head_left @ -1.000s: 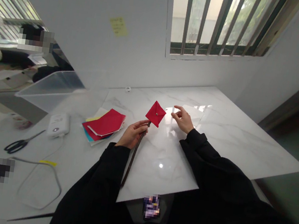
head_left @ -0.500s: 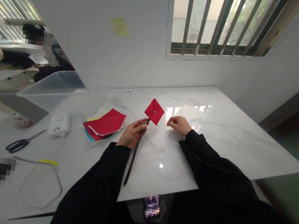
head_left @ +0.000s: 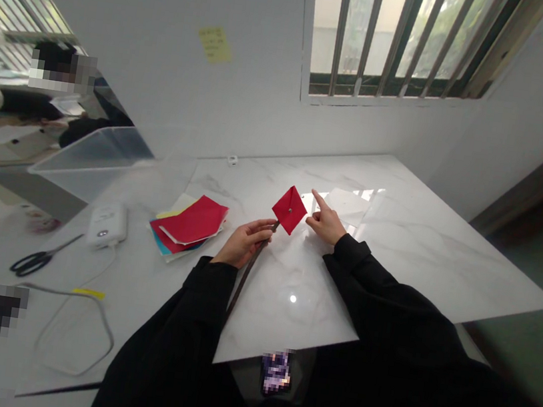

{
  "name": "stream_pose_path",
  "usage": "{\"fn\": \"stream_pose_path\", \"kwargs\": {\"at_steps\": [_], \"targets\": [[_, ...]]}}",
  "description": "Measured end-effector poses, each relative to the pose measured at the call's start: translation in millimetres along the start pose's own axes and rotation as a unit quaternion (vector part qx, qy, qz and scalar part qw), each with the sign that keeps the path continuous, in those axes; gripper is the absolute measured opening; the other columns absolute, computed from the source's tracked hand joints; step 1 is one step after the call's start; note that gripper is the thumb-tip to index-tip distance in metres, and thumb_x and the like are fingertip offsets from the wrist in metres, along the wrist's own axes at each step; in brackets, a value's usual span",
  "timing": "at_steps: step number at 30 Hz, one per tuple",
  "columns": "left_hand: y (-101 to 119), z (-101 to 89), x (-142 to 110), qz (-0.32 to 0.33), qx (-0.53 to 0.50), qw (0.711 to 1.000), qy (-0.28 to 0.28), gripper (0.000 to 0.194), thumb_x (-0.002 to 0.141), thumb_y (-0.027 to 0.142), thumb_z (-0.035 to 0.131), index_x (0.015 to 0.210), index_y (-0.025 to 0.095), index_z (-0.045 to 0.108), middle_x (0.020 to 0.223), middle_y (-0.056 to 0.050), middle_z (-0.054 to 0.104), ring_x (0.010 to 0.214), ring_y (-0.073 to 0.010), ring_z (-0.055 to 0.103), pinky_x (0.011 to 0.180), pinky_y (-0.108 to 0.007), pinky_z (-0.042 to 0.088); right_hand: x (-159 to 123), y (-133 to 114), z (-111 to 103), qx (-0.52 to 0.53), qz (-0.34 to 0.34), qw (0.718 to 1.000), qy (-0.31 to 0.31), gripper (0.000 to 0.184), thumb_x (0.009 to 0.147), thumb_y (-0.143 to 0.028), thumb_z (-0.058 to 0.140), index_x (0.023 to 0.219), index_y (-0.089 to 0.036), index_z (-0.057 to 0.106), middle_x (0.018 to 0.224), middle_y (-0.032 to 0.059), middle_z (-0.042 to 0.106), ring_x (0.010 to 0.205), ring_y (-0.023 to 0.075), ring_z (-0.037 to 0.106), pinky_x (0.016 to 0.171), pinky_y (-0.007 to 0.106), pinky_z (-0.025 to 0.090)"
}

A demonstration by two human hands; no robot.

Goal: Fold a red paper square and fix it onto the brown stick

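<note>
Index finger (head_left: 317, 198) of right hand (head_left: 328, 223) now straightens toward the red paper square (head_left: 289, 209); curled left hand (head_left: 244, 243) grips its stick (head_left: 246, 274).

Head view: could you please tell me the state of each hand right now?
Left hand: closed, holding a dark stick with a red paper square.
Right hand: open, pointing, holding nothing.

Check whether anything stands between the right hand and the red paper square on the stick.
Nothing visible does: the right hand is beside the red paper square, its raised index finger close to the square's right corner but apart from it. The left hand grips the stick below the square.
</note>
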State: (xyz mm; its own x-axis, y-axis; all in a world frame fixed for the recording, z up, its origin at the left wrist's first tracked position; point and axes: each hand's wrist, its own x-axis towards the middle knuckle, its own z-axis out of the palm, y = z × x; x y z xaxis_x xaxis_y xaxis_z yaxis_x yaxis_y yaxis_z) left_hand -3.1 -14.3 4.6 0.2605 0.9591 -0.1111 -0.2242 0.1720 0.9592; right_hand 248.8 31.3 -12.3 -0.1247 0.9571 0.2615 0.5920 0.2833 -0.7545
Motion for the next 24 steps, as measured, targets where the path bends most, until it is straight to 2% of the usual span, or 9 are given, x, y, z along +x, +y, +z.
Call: {"fn": "stream_pose_path", "kwargs": {"at_steps": [2, 3, 4, 6, 10, 16, 19, 21, 24], "targets": [[0.4, -1.5, 0.7, 0.003, -0.007, 1.0, 0.008, 0.043, 0.065, 0.022, 0.091, 0.106, 0.014, 0.078, 0.096, -0.007, 0.074, 0.073, -0.0105, 0.062, 0.071, -0.024, 0.05, 1.6, 0.6, -2.2, -0.029, 0.012, 0.999, -0.029, 0.04, 0.08, -0.018, 0.056, 0.112, -0.018, 0.079, 0.055, -0.0041, 0.057, 0.058, 0.0141, 0.05, 0.065, 0.026, 0.038], [0.8, -2.6, 1.1, 0.008, -0.013, 1.0, 0.017, 0.044, 0.065, 0.022, 0.091, 0.106, 0.014, 0.078, 0.095, -0.007, 0.074, 0.072, -0.0103, 0.062, 0.069, -0.024, 0.05, 2.5, 1.2, -3.3, -0.046, 0.017, 0.998, -0.048, 0.03, 0.08, -0.019, 0.056, 0.095, -0.018, 0.082, 0.056, -0.0022, 0.059, 0.059, 0.0144, 0.051, 0.064, 0.026, 0.037], [1.3, -3.8, 1.5, 0.014, -0.02, 0.999, 0.028, 0.044, 0.065, 0.021, 0.091, 0.107, 0.014, 0.078, 0.095, -0.007, 0.074, 0.072, -0.01, 0.062, 0.068, -0.023, 0.05, 3.3, 1.8, -4.2, -0.06, 0.021, 0.996, -0.066, 0.025, 0.08, -0.019, 0.056, 0.081, -0.019, 0.081, 0.057, -0.0005, 0.06, 0.061, 0.0147, 0.053, 0.064, 0.027, 0.036], [2.5, -6.2, 2.2, 0.026, -0.033, 0.998, 0.049, 0.044, 0.065, 0.021, 0.091, 0.107, 0.014, 0.077, 0.094, -0.006, 0.074, 0.071, -0.0093, 0.062, 0.065, -0.021, 0.049, 4.5, 2.8, -5.2, -0.073, 0.023, 0.994, -0.08, 0.026, 0.081, -0.019, 0.056, 0.069, -0.019, 0.079, 0.06, 0.001, 0.063, 0.064, 0.0152, 0.055, 0.064, 0.027, 0.036], [3.8, -8.1, 2.5, 0.029, -0.052, 0.996, 0.068, 0.042, 0.067, 0.019, 0.09, 0.107, 0.013, 0.077, 0.094, -0.006, 0.074, 0.07, -0.0087, 0.063, 0.063, -0.019, 0.05, 4.1, 1.9, -4.3, -0.071, 0.017, 0.995, -0.072, 0.027, 0.083, -0.019, 0.056, 0.074, -0.02, 0.081, 0.063, 0.0013, 0.065, 0.065, 0.015, 0.054, 0.066, 0.027, 0.036], [0.5, -8.1, 3.4, 0.012, -0.046, 0.997, 0.053, 0.041, 0.068, 0.018, 0.089, 0.106, 0.014, 0.076, 0.095, -0.006, 0.074, 0.07, -0.0084, 0.064, 0.064, -0.019, 0.051, 2.6, -1.2, -2.8, -0.076, 0.021, 0.995, -0.061, 0.023, 0.083, -0.018, 0.06, 0.078, -0.02, 0.082, 0.066, 0.0015, 0.066, 0.064, 0.0152, 0.055, 0.068, 0.027, 0.037], [-1.6, -9.3, 4.5, 0.005, -0.038, 0.998, 0.045, 0.041, 0.068, 0.019, 0.089, 0.106, 0.013, 0.077, 0.093, -0.006, 0.074, 0.07, -0.0087, 0.064, 0.064, -0.019, 0.051, 2.2, -1.6, -3.2, -0.065, 0.028, 0.996, -0.052, 0.021, 0.082, -0.017, 0.06, 0.082, -0.02, 0.081, 0.06, -0.0003, 0.062, 0.062, 0.0153, 0.054, 0.068, 0.027, 0.038], [-2.4, -9.7, 4.8, 0.0, -0.032, 0.999, 0.041, 0.04, 0.067, 0.02, 0.089, 0.105, 0.014, 0.077, 0.092, -0.006, 0.074, 0.07, -0.0091, 0.064, 0.064, -0.02, 0.051, 1.6, -1.8, -3.6, -0.052, 0.027, 0.998, -0.034, 0.024, 0.08, -0.015, 0.058, 0.091, -0.02, 0.08, 0.054, -0.0033, 0.056, 0.058, 0.0149, 0.052, 0.068, 0.027, 0.038], [-2.8, -9.2, 4.5, -0.007, -0.018, 0.999, 0.029, 0.039, 0.066, 0.02, 0.09, 0.102, 0.014, 0.078, 0.094, -0.006, 0.075, 0.071, -0.0098, 0.063, 0.068, -0.022, 0.051, 0.4, -2.8, -4.3, -0.022, 0.016, 1.0, 0.002, 0.043, 0.076, -0.013, 0.056, 0.115, -0.019, 0.074, 0.052, -0.0072, 0.05, 0.054, 0.0144, 0.048, 0.067, 0.027, 0.038]]}}
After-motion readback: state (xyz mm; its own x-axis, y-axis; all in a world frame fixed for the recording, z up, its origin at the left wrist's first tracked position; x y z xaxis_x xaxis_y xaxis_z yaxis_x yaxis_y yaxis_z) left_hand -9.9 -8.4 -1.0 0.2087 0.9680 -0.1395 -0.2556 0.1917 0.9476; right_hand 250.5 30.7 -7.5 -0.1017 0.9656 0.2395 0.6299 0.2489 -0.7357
